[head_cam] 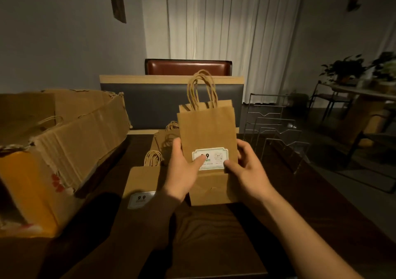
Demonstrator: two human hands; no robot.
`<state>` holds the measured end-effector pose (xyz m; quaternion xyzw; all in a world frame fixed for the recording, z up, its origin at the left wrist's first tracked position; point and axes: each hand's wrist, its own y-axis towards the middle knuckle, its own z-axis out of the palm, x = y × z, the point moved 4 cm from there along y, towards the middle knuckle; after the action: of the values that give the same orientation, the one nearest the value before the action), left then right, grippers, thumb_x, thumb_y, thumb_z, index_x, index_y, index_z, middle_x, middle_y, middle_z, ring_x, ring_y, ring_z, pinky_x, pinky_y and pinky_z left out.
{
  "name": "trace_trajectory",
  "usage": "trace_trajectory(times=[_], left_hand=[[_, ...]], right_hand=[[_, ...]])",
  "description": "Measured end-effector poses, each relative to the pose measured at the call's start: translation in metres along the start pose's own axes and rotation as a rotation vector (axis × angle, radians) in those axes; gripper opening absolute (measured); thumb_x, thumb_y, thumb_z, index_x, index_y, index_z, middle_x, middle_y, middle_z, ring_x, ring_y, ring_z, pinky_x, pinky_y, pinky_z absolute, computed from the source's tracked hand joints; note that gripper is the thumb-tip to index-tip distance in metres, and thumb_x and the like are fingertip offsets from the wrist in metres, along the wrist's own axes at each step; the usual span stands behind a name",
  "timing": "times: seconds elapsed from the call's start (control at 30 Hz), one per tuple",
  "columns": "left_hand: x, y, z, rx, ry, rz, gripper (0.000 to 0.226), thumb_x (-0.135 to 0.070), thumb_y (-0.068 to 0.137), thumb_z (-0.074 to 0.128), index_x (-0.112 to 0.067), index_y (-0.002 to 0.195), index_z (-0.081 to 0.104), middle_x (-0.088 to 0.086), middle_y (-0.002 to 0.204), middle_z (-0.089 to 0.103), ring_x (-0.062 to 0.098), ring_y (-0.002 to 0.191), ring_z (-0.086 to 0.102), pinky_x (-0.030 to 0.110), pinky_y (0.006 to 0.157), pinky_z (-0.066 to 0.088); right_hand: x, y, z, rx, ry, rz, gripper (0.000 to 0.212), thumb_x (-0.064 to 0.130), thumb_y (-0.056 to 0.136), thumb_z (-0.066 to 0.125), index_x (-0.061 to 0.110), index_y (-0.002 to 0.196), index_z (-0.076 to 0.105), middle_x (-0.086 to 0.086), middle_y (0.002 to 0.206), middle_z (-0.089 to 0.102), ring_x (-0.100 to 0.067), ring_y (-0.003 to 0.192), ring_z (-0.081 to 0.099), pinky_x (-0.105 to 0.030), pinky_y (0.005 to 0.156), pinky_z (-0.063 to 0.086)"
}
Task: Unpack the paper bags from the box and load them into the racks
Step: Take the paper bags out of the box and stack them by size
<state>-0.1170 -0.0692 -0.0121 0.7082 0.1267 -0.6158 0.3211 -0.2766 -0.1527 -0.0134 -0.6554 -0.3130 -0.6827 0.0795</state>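
I hold a small stack of paper bags up over the tabletop, my left hand gripping one side and my right hand gripping the other. I think I should keep the stack neat and straight, then slide it down into a gap of the wire rack on my right. More bags lie flat by the box.

The person is wearing nothing on either forearm: no sleeve is reaching into sight. The left hand and right hand are showing no gloves, rings or watch, and both wrists are going bare.
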Motion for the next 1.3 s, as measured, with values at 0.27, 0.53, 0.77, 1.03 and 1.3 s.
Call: trace_trajectory(times=[0.27, 0.53, 0.77, 1.03, 1.3], left_hand=[[0.055, -0.042, 0.016, 0.088, -0.044, -0.296, 0.042, -0.014, 0.097, 0.056, -0.036, 0.131, 0.046, -0.007, 0.127, 0.064, 0.006, 0.111, 0.061, 0.025, 0.087, 0.053], [0.059, -0.037, 0.008, 0.168, 0.167, -0.233, 0.060, 0.001, 0.086, 0.069, -0.041, 0.120, 0.042, -0.012, 0.116, 0.066, 0.007, 0.113, 0.062, 0.038, 0.103, 0.050], [0.058, -0.049, 0.020, 0.177, 0.153, -0.242, 0.046, -0.007, 0.095, 0.057, -0.035, 0.126, 0.037, -0.012, 0.118, 0.063, 0.001, 0.104, 0.060, 0.015, 0.078, 0.047], [0.024, -0.031, -0.047, 0.006, 0.301, -0.203, 0.067, -0.006, 0.090, 0.064, -0.033, 0.146, 0.037, -0.007, 0.132, 0.060, 0.017, 0.123, 0.056, 0.043, 0.110, 0.041], [0.039, -0.052, -0.148, 0.013, 0.704, -0.458, 0.048, -0.033, 0.078, 0.070, -0.016, 0.123, 0.065, 0.004, 0.123, 0.065, 0.021, 0.107, 0.060, 0.031, 0.089, 0.051]], right_hand=[[-0.049, -0.034, 0.008, -0.115, -0.121, 0.016, 0.034, 0.005, 0.097, 0.056, 0.035, 0.113, 0.056, 0.013, 0.111, 0.069, 0.001, 0.106, 0.064, -0.019, 0.088, 0.053], [-0.046, -0.026, -0.005, -0.202, -0.033, 0.024, 0.018, 0.021, 0.097, 0.061, 0.030, 0.112, 0.064, 0.012, 0.109, 0.073, -0.007, 0.104, 0.069, -0.028, 0.085, 0.058], [-0.058, -0.038, -0.002, -0.081, -0.103, 0.070, 0.040, 0.011, 0.096, 0.062, 0.033, 0.128, 0.052, 0.013, 0.123, 0.067, -0.003, 0.116, 0.062, -0.031, 0.101, 0.051], [-0.013, -0.013, 0.055, 0.005, -0.127, 0.052, 0.068, 0.006, 0.088, 0.071, 0.035, 0.140, 0.040, 0.026, 0.122, 0.056, 0.010, 0.111, 0.054, -0.012, 0.092, 0.042], [-0.048, -0.024, 0.156, 0.127, -0.279, 0.394, 0.054, 0.008, 0.076, 0.077, 0.026, 0.123, 0.057, 0.004, 0.119, 0.064, -0.017, 0.115, 0.061, -0.037, 0.098, 0.051]])
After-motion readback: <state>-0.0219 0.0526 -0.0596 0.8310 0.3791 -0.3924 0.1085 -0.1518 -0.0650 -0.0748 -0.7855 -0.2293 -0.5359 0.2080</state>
